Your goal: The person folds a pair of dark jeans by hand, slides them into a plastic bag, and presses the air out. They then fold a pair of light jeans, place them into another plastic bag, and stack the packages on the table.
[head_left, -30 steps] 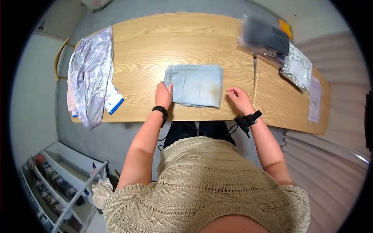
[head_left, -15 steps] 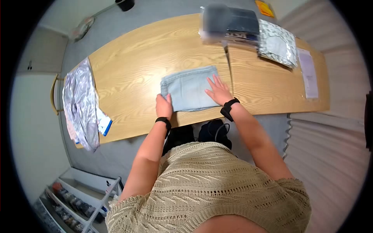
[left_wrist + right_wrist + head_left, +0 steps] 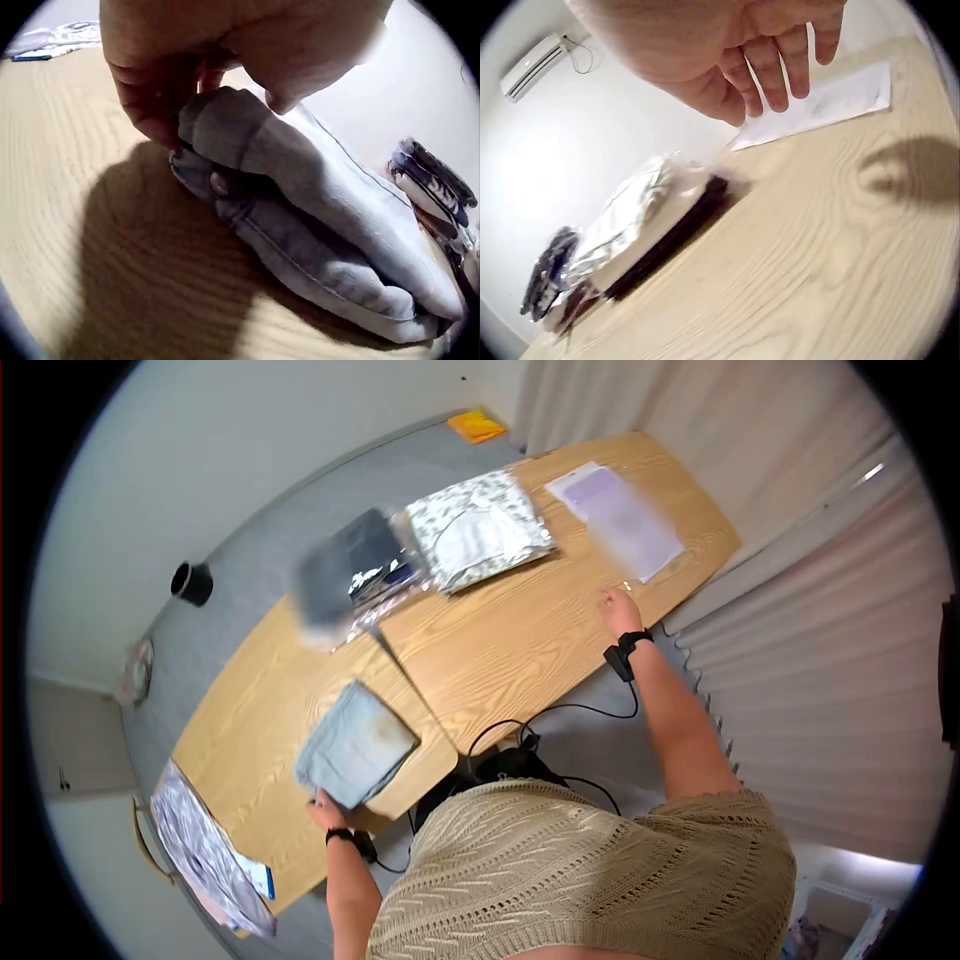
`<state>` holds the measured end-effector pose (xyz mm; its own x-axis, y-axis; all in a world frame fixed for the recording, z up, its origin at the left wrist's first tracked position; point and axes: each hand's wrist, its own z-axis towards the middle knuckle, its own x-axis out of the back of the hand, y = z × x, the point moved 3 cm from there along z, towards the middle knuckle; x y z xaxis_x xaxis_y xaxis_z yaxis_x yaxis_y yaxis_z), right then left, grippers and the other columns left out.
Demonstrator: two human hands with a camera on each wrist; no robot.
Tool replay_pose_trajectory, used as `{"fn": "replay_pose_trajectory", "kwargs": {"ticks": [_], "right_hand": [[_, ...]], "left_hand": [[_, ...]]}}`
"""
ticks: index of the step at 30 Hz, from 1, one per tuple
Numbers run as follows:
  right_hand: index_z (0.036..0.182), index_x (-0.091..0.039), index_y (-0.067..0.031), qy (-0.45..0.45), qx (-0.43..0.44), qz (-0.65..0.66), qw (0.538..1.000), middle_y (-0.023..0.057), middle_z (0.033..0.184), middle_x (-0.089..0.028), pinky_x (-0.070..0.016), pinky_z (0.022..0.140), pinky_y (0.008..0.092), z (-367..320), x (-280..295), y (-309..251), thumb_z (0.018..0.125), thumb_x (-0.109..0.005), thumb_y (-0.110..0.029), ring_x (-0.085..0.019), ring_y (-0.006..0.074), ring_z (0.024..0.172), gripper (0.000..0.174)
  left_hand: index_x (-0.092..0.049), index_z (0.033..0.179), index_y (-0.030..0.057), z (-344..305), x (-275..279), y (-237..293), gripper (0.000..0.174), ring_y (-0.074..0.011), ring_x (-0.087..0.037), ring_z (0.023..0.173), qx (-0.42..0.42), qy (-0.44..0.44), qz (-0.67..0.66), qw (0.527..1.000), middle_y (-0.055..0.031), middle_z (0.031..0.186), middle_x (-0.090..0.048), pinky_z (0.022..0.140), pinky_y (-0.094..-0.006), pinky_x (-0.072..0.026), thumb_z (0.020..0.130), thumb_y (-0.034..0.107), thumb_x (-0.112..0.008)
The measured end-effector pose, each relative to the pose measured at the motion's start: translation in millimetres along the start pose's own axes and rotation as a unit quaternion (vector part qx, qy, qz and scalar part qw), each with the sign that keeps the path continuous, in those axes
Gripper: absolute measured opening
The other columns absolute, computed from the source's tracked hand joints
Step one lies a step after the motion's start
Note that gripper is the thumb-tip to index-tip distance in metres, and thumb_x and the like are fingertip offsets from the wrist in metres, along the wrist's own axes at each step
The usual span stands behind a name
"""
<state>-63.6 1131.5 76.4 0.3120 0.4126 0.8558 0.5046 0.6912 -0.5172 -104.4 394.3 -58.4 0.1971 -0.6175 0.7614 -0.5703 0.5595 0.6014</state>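
Observation:
Folded light-blue denim jeans point(image 3: 355, 745) lie on the wooden table in the head view. My left hand point(image 3: 325, 813) grips their near left corner. In the left wrist view, thumb and fingers bend around the folded edge of the denim point(image 3: 300, 165), where a metal button shows between the layers. My right hand point(image 3: 620, 612) is held over the right part of the table, just short of a flat lilac plastic packet point(image 3: 625, 525). Its fingers point(image 3: 761, 71) extend loosely with nothing in them, the packet point(image 3: 825, 105) lying beyond in the right wrist view.
Bagged clothes, a white-and-green patterned one point(image 3: 475, 530) and a dark stack point(image 3: 350, 570), lie along the table's far side. A shiny lilac garment point(image 3: 205, 850) drapes at the left end. A seam divides the table top point(image 3: 490, 650). A cable point(image 3: 580, 707) hangs from the right wrist.
The view has swung right. My right hand came down flat on the jeans, then left them and reached right toward the lilac packet. My left hand has stayed at the jeans' left edge.

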Motion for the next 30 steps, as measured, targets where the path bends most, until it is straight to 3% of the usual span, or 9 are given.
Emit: {"fn": "replay_pose_trajectory", "kwargs": {"ticks": [1, 6, 10, 14, 18, 22, 24, 27, 30], "right_hand": [[0.111, -0.059, -0.0049, -0.002, -0.075, -0.031, 0.997, 0.0152, 0.108, -0.061, -0.0445, 0.087, 0.0401, 15.8, 0.3, 23.5, 0.08, -0.056, -0.02, -0.056, 0.0315, 0.102, 0.034], [0.108, -0.057, -0.0053, 0.021, -0.107, -0.126, 0.986, 0.0173, 0.105, -0.061, -0.0468, 0.083, 0.0416, 68.0, 6.9, 84.2, 0.076, -0.06, -0.018, -0.057, 0.0329, 0.098, 0.035], [0.098, -0.055, -0.0038, 0.065, -0.079, -0.223, 0.97, 0.0144, 0.101, -0.059, -0.0453, 0.085, 0.0402, 101.5, -33.4, 123.6, 0.078, -0.053, -0.009, -0.056, 0.0307, 0.1, 0.021], [0.1, -0.057, -0.0046, 0.028, -0.158, -0.24, 0.957, 0.0135, 0.103, -0.059, -0.0461, 0.085, 0.0404, 113.9, -56.5, 130.0, 0.087, -0.044, -0.011, -0.056, 0.0267, 0.103, 0.02], [0.095, -0.061, -0.0057, 0.021, -0.186, -0.274, 0.944, 0.0167, 0.096, -0.062, -0.051, 0.07, 0.0433, 123.4, -76.7, 154.7, 0.085, -0.046, -0.012, -0.061, 0.0322, 0.09, 0.019], [0.091, -0.062, -0.0036, 0.079, -0.21, -0.198, 0.954, 0.0158, 0.098, -0.063, -0.0525, 0.07, 0.0424, 129.1, -54.5, 162.5, 0.085, -0.048, -0.008, -0.063, 0.0327, 0.088, 0.016], [0.087, -0.063, -0.0038, 0.059, -0.192, -0.215, 0.956, 0.0164, 0.098, -0.064, -0.0522, 0.071, 0.042, 122.2, -18.0, 123.1, 0.084, -0.049, -0.008, -0.062, 0.0334, 0.088, 0.015], [0.085, -0.062, -0.0039, 0.109, -0.154, -0.038, 0.981, 0.0143, 0.102, -0.063, -0.05, 0.073, 0.0374, 114.0, 0.2, 99.1, 0.082, -0.055, -0.01, -0.062, 0.0313, 0.088, 0.01], [0.082, -0.056, 0.0005, 0.104, 0.01, 0.179, 0.978, 0.0187, 0.127, -0.05, -0.0402, 0.09, 0.0369, 104.0, 0.9, 65.3, 0.08, -0.061, -0.015, -0.05, 0.0291, 0.113, 0.017]], "left_hand": [[-0.046, 0.115, -0.0087, -7.0, 4.3, 8.5, 0.055, -0.038, -0.054, 0.102, 0.011, 0.006, 0.025, 1.0, -0.0269, 0.111, -0.055, 0.088, -0.0413, -0.0415, 0.087, 0.038, -0.055], [-0.045, 0.117, -0.0147, -46.8, 14.5, 46.7, 0.056, -0.0426, -0.047, 0.109, -0.028, 0.084, 0.124, 0.988, -0.0323, 0.115, -0.05, 0.093, -0.0451, -0.0369, 0.091, 0.035, -0.048], [-0.043, 0.12, -0.013, -73.7, 15.5, 67.5, 0.053, -0.0419, -0.044, 0.112, -0.081, 0.097, 0.129, 0.984, -0.0302, 0.12, -0.047, 0.096, -0.0441, -0.0337, 0.092, 0.031, -0.048], [-0.043, 0.121, -0.0109, -84.4, 22.4, 71.1, 0.052, -0.0407, -0.045, 0.11, -0.101, 0.132, 0.117, 0.979, -0.0291, 0.119, -0.048, 0.096, -0.0435, -0.0337, 0.091, 0.031, -0.05], [-0.043, 0.122, -0.0101, -97.4, 27.0, 86.5, 0.048, -0.0392, -0.048, 0.108, -0.083, 0.117, 0.115, 0.983, -0.0278, 0.119, -0.048, 0.093, -0.0419, -0.0373, 0.092, 0.027, -0.051], [-0.043, 0.122, -0.0093, -109.3, 14.0, 123.3, 0.041, -0.0334, -0.051, 0.107, -0.079, 0.097, 0.042, 0.991, -0.0245, 0.117, -0.05, 0.089, -0.0388, -0.0419, 0.092, 0.017, -0.052], [-0.043, 0.123, -0.0058, -100.3, 4.2, 125.4, 0.037, -0.0293, -0.051, 0.108, -0.133, 0.083, 0.018, 0.987, -0.0204, 0.118, -0.05, 0.088, -0.037, -0.044, 0.091, 0.01, -0.051], [-0.042, 0.127, 0.0009, -112.8, -12.3, 193.4, 0.039, -0.0261, -0.049, 0.112, -0.257, -0.004, -0.034, 0.966, -0.0155, 0.127, -0.045, 0.086, -0.0339, -0.0455, 0.088, 0.003, -0.05], [-0.041, 0.128, 0.0031, -131.3, -22.6, 259.1, 0.043, -0.0247, -0.048, 0.114, -0.356, -0.094, -0.061, 0.928, -0.0136, 0.132, -0.041, 0.089, -0.0328, -0.0434, 0.086, -0.004, -0.046]]}}
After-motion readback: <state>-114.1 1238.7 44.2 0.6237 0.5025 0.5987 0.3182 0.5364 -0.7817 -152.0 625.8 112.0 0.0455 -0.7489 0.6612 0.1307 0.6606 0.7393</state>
